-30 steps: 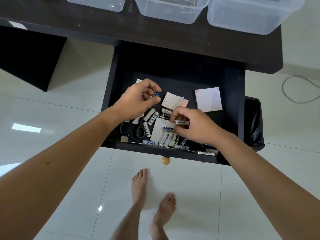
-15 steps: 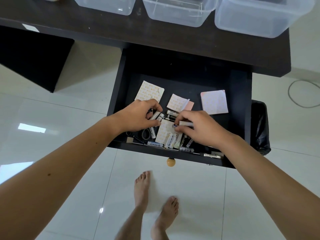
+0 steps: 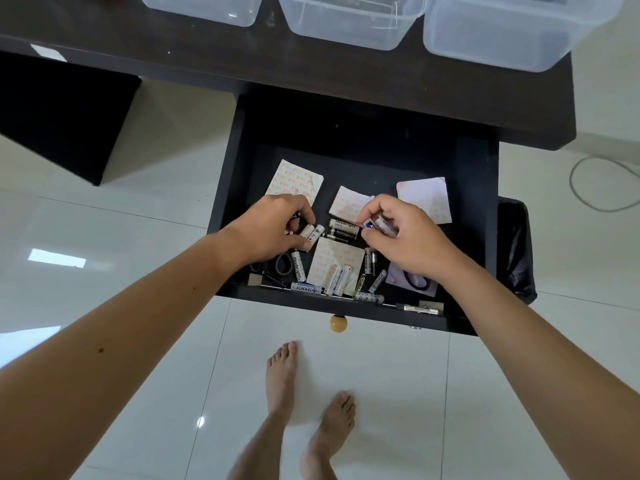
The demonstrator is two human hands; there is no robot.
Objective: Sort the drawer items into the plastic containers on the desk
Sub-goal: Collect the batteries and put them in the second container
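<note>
Both arms reach down into the open drawer (image 3: 479,216) of the dark desk (image 3: 207,64). The left hand (image 3: 273,226) is curled, thumb and fingertips closed on white batteries (image 3: 310,233) lying on the drawer floor. The right hand (image 3: 405,233) is curled too, pinching a pale battery (image 3: 381,226) between thumb and forefinger, raised slightly above the rest.

Between the two sets of fingers lie black batteries (image 3: 341,232); nearer the person than the fingertips lie a patterned paper square (image 3: 334,254), more loose batteries (image 3: 337,280) and scissors (image 3: 282,263), partly hidden by the left wrist. Beyond the fingers lie three more paper squares (image 3: 424,199).

Three clear plastic containers (image 3: 349,26) stand on the desk, well beyond the hands; no contents can be made out in them.
</note>
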